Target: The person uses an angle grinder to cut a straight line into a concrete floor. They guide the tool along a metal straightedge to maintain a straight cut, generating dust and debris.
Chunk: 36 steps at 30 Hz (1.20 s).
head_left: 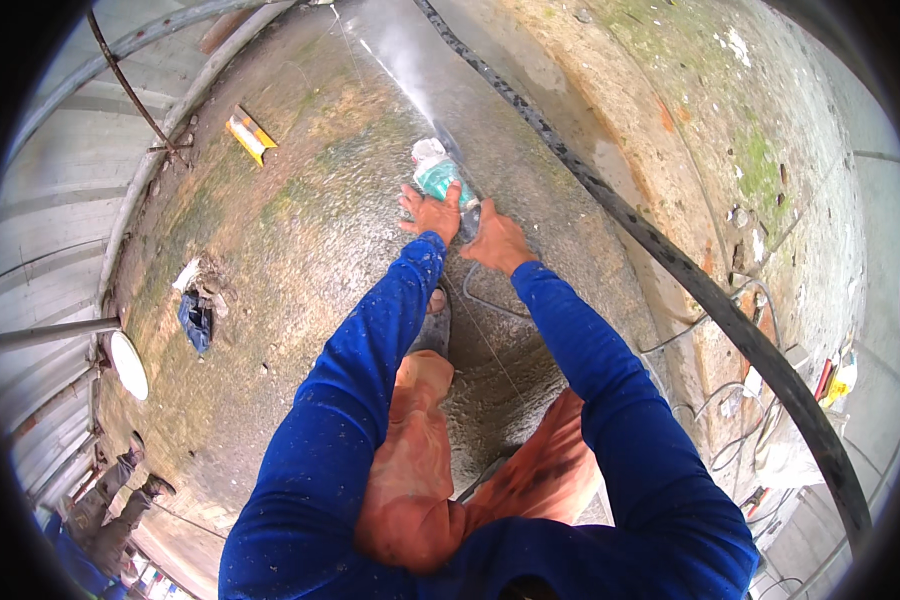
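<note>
A teal angle grinder (435, 180) with a pale, dust-coated head is held low over the wet-looking ground, in front of my feet. A whitish plume (405, 75) shoots away from its head toward the far side. My left hand (432, 212) grips the grinder's left side, thumb along the teal body. Around the dark rear end is my right hand (500, 240), its fingers partly hidden. A grey cord (492, 303) loops from the back of the grinder toward the right. The part meeting the ground is obscured by spray and the tool itself.
A thick black hose (660, 258) arcs from the top to the lower right. Left lie a yellow-and-orange piece (251, 136), dark blue crumpled material (196, 320) and a white disc (128, 365) by a corrugated metal wall (55, 230). Another person's legs (110, 505) show lower left.
</note>
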Each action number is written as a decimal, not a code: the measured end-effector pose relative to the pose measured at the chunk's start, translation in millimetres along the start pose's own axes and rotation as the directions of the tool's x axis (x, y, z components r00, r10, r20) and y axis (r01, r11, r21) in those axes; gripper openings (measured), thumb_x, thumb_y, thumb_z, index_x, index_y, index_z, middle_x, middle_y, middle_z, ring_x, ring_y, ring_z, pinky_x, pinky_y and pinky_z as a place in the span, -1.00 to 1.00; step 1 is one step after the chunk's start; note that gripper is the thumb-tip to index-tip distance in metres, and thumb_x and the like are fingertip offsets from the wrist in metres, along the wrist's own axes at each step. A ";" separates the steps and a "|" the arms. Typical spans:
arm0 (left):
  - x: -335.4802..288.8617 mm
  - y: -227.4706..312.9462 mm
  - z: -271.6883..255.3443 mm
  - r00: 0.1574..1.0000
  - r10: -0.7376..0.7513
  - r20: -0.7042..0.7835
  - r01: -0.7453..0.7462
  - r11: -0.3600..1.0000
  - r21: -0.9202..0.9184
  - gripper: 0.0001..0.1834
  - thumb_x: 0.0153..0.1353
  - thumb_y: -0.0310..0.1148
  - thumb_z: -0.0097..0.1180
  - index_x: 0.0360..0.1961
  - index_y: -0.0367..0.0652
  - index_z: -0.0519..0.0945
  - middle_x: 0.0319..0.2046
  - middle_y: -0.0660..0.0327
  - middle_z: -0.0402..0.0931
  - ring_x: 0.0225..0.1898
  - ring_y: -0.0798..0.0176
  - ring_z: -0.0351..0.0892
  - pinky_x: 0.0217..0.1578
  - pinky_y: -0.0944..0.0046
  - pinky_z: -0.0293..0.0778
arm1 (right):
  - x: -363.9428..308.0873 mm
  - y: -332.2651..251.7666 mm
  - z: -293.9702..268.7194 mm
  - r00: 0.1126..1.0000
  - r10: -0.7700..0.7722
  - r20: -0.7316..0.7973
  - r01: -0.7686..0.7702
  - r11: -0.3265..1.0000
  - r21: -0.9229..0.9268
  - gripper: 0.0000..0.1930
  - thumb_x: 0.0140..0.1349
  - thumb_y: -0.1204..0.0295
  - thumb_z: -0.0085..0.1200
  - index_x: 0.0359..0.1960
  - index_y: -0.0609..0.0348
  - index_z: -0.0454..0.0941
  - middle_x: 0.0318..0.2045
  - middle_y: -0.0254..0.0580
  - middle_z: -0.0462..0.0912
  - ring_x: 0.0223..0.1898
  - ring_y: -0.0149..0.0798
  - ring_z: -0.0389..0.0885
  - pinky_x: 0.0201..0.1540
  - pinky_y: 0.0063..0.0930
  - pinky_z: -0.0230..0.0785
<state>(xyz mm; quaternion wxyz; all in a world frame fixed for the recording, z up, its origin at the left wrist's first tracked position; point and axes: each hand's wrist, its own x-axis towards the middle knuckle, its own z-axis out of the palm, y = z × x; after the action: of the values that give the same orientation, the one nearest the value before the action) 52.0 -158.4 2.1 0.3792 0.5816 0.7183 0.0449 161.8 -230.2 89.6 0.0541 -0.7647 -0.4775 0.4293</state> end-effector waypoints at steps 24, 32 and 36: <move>-2.3 6.0 -5.6 0.998 -0.038 0.049 0.037 0.999 0.026 0.05 0.16 0.42 -0.13 0.17 -0.53 0.44 0.50 -0.11 -0.35 0.51 -0.19 -0.45 0.32 -0.50 -0.41 | -0.7 6.0 1.4 1.000 0.010 0.020 -0.010 0.999 0.035 -0.14 -0.20 0.22 0.45 0.11 0.35 0.24 -0.10 0.27 0.62 0.02 0.19 0.59 0.08 -0.07 0.43; -14.9 -0.1 0.9 0.999 -0.029 0.026 0.028 0.999 0.026 0.05 0.16 0.41 -0.12 0.16 -0.55 0.44 0.49 -0.14 -0.33 0.51 -0.18 -0.44 0.32 -0.49 -0.39 | -14.0 10.4 2.5 1.000 -0.006 0.001 0.006 1.000 0.010 -0.17 -0.18 0.23 0.43 0.09 0.37 0.24 -0.16 0.25 0.65 -0.04 0.20 0.62 0.04 -0.06 0.45; -21.7 -0.6 5.4 1.000 0.005 0.011 -0.005 1.000 -0.027 0.08 0.15 0.40 -0.08 0.16 -0.63 0.39 0.48 -0.17 -0.32 0.51 -0.19 -0.45 0.32 -0.50 -0.43 | -14.7 23.0 7.0 0.999 -0.040 0.004 0.040 0.998 0.053 -0.20 -0.18 0.24 0.43 0.06 0.36 0.24 -0.19 0.26 0.65 -0.06 0.21 0.63 0.03 -0.04 0.45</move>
<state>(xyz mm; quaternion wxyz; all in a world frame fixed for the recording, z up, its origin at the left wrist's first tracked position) 55.5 -179.5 8.7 0.3911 0.5784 0.7140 0.0524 170.0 -256.3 82.7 0.0815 -0.7522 -0.4813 0.4426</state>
